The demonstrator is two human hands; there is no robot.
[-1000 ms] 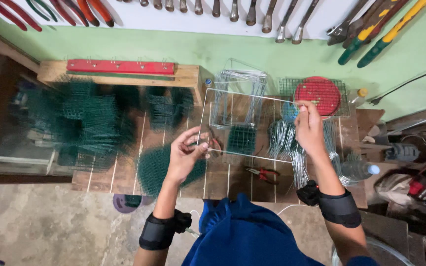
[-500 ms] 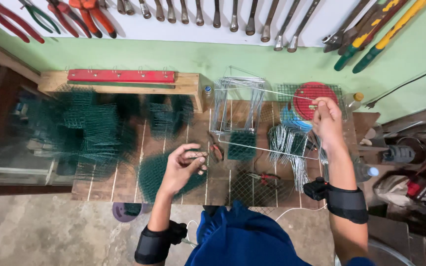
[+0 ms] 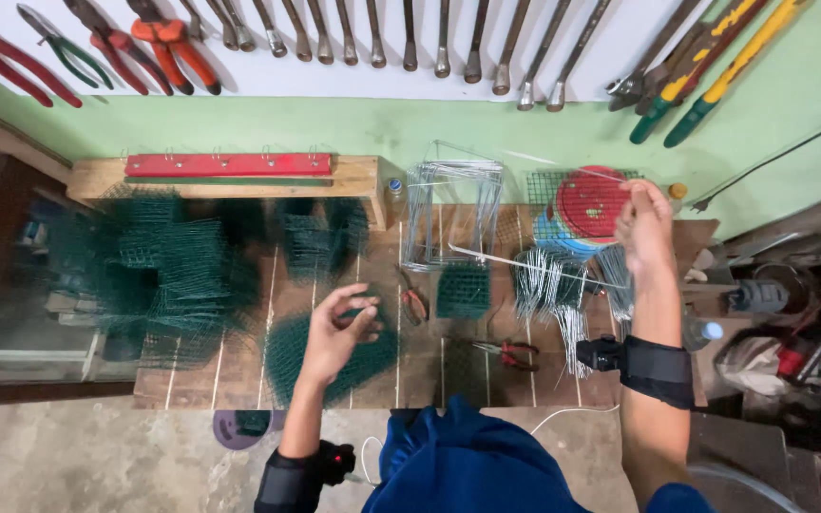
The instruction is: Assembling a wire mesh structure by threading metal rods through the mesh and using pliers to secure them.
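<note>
My right hand (image 3: 643,228) is raised over the right end of the wooden bench (image 3: 429,380), beside a red round lid (image 3: 586,201). Its fingers are pinched on a thin wire frame (image 3: 525,266), one side of which slants left toward the bench middle. My left hand (image 3: 339,331) hovers over a round piece of green mesh (image 3: 287,366), fingers apart and curled, holding nothing. A bundle of bent wire pieces (image 3: 563,290) lies under my right forearm.
A stack of bare wire frames (image 3: 453,214) stands at the back. A green mesh square (image 3: 463,290) and two pliers (image 3: 415,304) (image 3: 515,353) lie mid-bench. Green mesh piles (image 3: 173,266) fill the left. A red-topped wooden block (image 3: 230,166) sits by the tool-hung wall.
My left hand has let go of the wire frame and dropped down-left over the round green mesh. My right hand has carried the frame to the right, toward the red lid.
</note>
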